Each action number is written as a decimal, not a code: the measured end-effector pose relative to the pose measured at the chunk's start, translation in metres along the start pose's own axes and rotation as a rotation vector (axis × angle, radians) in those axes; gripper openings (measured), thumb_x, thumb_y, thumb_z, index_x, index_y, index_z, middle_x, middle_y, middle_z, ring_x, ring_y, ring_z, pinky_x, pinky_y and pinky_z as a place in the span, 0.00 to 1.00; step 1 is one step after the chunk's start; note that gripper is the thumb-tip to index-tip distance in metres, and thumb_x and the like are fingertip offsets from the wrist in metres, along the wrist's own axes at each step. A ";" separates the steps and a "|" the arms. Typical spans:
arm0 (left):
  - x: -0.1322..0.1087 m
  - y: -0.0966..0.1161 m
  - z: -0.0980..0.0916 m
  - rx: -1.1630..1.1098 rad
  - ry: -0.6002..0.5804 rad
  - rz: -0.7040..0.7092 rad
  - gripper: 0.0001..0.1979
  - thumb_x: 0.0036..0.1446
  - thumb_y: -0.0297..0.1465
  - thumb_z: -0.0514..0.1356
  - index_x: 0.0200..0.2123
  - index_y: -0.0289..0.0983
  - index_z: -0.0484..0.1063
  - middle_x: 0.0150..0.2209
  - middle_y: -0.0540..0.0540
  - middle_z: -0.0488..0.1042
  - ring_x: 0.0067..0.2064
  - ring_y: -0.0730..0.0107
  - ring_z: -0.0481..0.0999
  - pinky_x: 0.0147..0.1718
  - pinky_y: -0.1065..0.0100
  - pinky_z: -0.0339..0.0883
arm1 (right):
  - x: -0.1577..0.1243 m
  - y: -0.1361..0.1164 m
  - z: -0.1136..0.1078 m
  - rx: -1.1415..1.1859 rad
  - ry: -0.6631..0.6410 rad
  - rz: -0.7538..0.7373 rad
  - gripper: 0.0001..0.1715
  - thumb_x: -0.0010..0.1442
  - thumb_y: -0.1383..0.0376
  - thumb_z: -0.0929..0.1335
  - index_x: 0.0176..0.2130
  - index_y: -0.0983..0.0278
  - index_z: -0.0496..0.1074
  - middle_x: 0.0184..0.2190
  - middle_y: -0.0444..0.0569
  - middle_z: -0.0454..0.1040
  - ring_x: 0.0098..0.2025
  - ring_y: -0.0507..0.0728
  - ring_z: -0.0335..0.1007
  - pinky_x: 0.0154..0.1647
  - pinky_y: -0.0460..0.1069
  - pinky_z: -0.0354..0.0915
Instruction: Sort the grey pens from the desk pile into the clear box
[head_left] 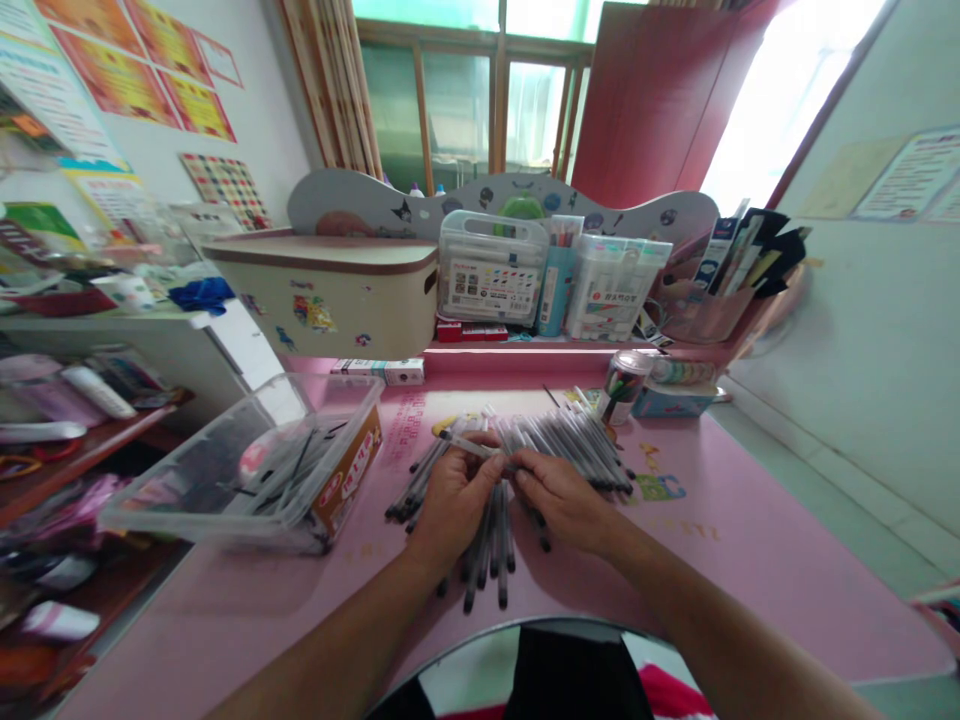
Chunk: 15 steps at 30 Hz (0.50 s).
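A slim, translucent, dark-ended pen (465, 443) was held above a pink desk (750, 570).
A clear, brown-labelled plastic bin (349, 480) stood left; the bare left hand (456, 497) gripped the pen, the bare right hand (555, 493) pinched near its right end, and loose grey translucent pens (581, 448) lay beyond.

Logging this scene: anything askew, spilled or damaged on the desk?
No damage or liquid spill visible. Mildly untidy: loose pens between the left hand and right hand splay at differing angles, whereas the pen row beyond the right hand lies closer to parallel.
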<state>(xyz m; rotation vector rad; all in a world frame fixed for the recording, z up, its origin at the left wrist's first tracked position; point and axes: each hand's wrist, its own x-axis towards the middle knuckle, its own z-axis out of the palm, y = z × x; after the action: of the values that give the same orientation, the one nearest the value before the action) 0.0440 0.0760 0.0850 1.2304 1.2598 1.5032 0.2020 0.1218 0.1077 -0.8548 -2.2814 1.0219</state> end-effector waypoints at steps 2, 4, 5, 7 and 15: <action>0.000 0.000 0.001 0.004 -0.007 -0.006 0.06 0.58 0.34 0.61 0.35 0.38 0.69 0.29 0.52 0.73 0.30 0.72 0.71 0.32 0.70 0.64 | 0.000 -0.001 0.002 0.011 -0.014 0.016 0.11 0.63 0.71 0.60 0.32 0.65 0.67 0.27 0.43 0.67 0.31 0.52 0.63 0.36 0.47 0.58; -0.001 0.000 0.002 0.055 -0.029 0.016 0.07 0.59 0.34 0.61 0.32 0.37 0.69 0.28 0.52 0.71 0.30 0.72 0.70 0.33 0.70 0.64 | 0.000 0.000 0.004 0.026 -0.019 0.034 0.10 0.63 0.70 0.60 0.31 0.64 0.66 0.27 0.43 0.67 0.32 0.53 0.64 0.37 0.47 0.58; -0.001 0.000 0.002 0.080 -0.040 0.027 0.07 0.59 0.34 0.61 0.31 0.37 0.70 0.28 0.52 0.71 0.30 0.72 0.70 0.33 0.70 0.63 | 0.000 0.001 0.006 0.032 -0.016 0.034 0.10 0.64 0.69 0.60 0.32 0.64 0.66 0.28 0.44 0.68 0.33 0.53 0.64 0.37 0.48 0.59; -0.001 0.001 0.002 0.096 -0.056 0.030 0.08 0.60 0.35 0.60 0.31 0.37 0.70 0.27 0.52 0.70 0.30 0.72 0.69 0.33 0.70 0.63 | 0.000 0.003 0.009 0.038 -0.005 0.018 0.10 0.65 0.67 0.59 0.34 0.64 0.67 0.30 0.45 0.70 0.35 0.54 0.66 0.38 0.48 0.59; 0.000 -0.003 0.002 0.032 -0.080 -0.008 0.10 0.61 0.37 0.58 0.31 0.37 0.68 0.26 0.53 0.66 0.26 0.74 0.64 0.28 0.71 0.60 | 0.001 0.008 0.014 0.093 0.025 -0.021 0.13 0.66 0.64 0.59 0.34 0.64 0.68 0.31 0.46 0.72 0.36 0.54 0.67 0.41 0.49 0.61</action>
<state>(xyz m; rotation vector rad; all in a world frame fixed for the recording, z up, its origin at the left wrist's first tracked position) 0.0458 0.0764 0.0825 1.2925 1.2391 1.4193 0.1950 0.1205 0.0935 -0.7990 -2.1996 1.0923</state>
